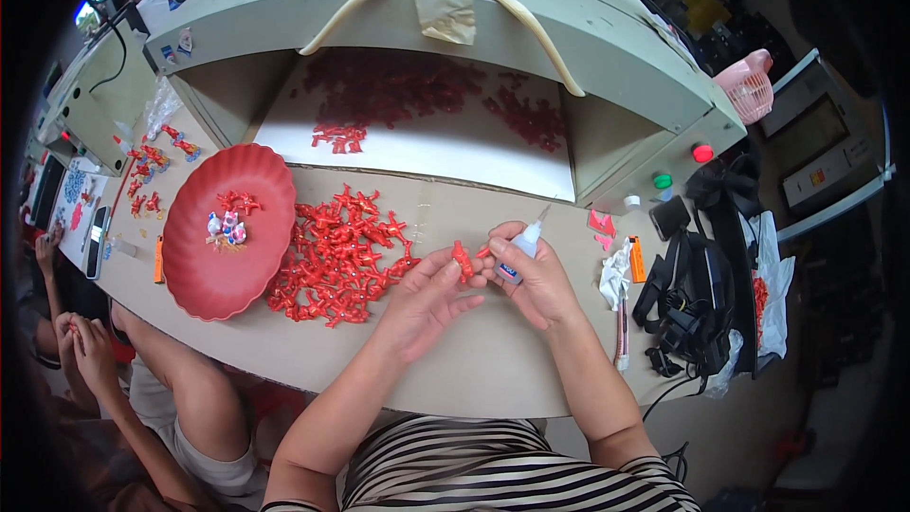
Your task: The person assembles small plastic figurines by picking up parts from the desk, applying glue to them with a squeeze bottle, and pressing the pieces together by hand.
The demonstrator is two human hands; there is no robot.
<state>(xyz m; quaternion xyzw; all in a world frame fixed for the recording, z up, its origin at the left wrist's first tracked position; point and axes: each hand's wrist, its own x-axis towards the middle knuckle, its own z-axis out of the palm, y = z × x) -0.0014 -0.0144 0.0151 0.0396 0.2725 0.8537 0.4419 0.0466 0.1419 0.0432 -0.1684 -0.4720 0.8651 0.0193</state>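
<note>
Above the table's middle, my left hand point(417, 308) pinches a small red plastic figure point(463, 262) between thumb and fingers. Close beside it, my right hand point(540, 286) is wrapped round a small glue bottle point(517, 254), its thin nozzle tilted up. A small red piece point(483, 253) shows at my right fingertips, near the figure. Left of my hands lies a heap of similar red figures point(336, 261). Against that heap stands a red scalloped bowl point(194, 275), holding a few red pieces and some white, blue and pink figurines point(226, 228).
A grey tunnel-like machine point(607, 66) spans the back, with red pieces point(531, 118) on its white bed. At right lie a white tissue point(614, 270), an orange box point(637, 261) and a black bag point(692, 294). A co-worker's hands point(85, 341) are at far left.
</note>
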